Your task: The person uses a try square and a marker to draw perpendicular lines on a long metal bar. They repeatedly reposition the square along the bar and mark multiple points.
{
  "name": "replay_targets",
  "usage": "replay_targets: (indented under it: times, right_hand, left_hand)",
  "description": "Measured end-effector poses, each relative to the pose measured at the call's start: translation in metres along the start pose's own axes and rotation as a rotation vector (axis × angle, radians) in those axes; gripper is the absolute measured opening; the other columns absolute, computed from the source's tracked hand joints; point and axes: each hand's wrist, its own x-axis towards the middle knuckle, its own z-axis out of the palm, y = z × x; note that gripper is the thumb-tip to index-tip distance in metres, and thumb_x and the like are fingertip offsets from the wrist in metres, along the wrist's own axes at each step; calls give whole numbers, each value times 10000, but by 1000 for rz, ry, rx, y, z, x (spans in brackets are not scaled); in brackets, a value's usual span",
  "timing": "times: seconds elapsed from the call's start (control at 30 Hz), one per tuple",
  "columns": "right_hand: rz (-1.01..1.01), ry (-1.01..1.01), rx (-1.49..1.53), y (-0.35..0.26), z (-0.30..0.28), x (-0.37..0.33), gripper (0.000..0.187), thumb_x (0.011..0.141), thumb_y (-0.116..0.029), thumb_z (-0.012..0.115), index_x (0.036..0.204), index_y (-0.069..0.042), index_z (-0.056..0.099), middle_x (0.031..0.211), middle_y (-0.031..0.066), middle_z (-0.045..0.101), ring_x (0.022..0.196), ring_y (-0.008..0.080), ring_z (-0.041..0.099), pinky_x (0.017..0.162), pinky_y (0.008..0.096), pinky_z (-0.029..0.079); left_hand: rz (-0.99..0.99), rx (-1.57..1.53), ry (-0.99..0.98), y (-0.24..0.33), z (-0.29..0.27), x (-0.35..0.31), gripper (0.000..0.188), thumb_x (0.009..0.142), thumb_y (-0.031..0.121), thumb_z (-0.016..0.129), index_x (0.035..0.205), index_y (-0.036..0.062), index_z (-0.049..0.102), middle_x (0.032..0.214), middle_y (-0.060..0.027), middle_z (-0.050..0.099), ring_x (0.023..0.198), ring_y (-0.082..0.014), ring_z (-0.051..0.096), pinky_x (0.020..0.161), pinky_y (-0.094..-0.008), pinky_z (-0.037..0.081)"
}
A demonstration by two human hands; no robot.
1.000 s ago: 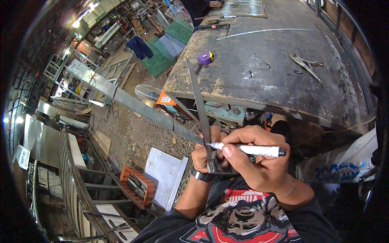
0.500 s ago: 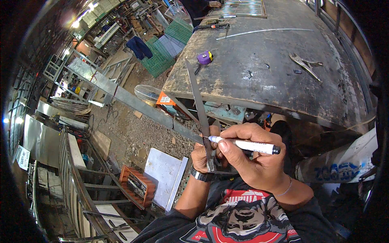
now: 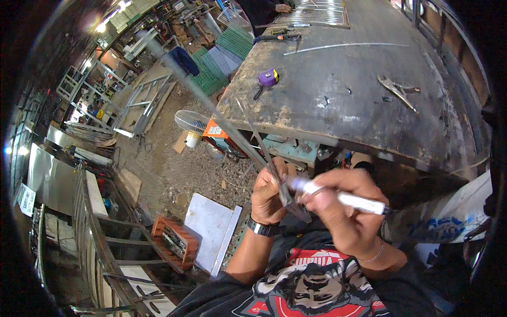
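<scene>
My left hand (image 3: pixel 265 196) is closed around a long grey metal bar (image 3: pixel 232 131) and a thin metal square (image 3: pixel 256 133), both slanting away toward the upper left. The square's blade crosses near the bar at my fingers, and its lower end juts out below them. My right hand (image 3: pixel 346 224), blurred by motion, grips a white marker pen (image 3: pixel 362 203) with a dark end. Its tip points left toward the metal beside my left fingers; whether it touches cannot be made out.
Ahead stands a dark worktable (image 3: pixel 338 79) bearing a purple tape measure (image 3: pixel 268 77), locking pliers (image 3: pixel 397 92) and a thin metal strip (image 3: pixel 343 45). At its far end is another person's hand (image 3: pixel 283 8). A fan (image 3: pixel 191 121), an orange crate (image 3: pixel 174 243) and a pale panel (image 3: pixel 208 224) are on the left.
The bar's far end has swung up and right, and it now shows edge-on. The square has tilted with it. My right hand has drawn right and down with the marker pen.
</scene>
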Motion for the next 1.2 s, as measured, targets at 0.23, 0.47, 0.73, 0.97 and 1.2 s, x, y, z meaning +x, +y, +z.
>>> replay_targets:
  times: [0.23,0.47,0.73,0.97,1.2]
  right_hand:
    - [-122,169,-246,44,-4,21,423,894,-231,769,1201,9,603,1025,72,646,954,147,605,865,301,487]
    - [-75,280,-186,58,-18,57,294,865,-126,795,1059,-17,602,916,7,638,838,73,562,745,243,473]
    - [-82,408,-53,63,-24,61,261,825,-82,823,987,-27,626,840,-30,629,765,40,550,691,221,466]
    - [-82,455,51,50,-41,78,284,814,-91,835,1001,-25,631,862,-2,672,766,52,591,693,230,488]
    - [-99,461,139,30,-42,89,253,813,-90,837,965,-38,642,868,9,685,759,68,618,707,234,508]
  left_hand:
    - [78,174,348,-20,33,40,192,1017,232,599,1121,70,589,1046,-50,676,914,-138,634,821,-315,522]
    - [172,247,360,-40,59,59,175,1013,204,617,1077,41,612,1038,-56,683,917,-120,629,820,-290,511]
    - [90,320,356,-42,61,59,197,1000,214,647,1066,33,609,1028,-39,670,905,-102,610,811,-263,494]
    - [19,602,251,-55,21,47,345,1011,231,619,1275,12,586,1136,-39,626,1069,-135,574,955,-302,460]
    - [121,645,292,-77,22,41,151,971,162,684,1045,31,668,911,34,613,818,-59,519,743,-227,426]
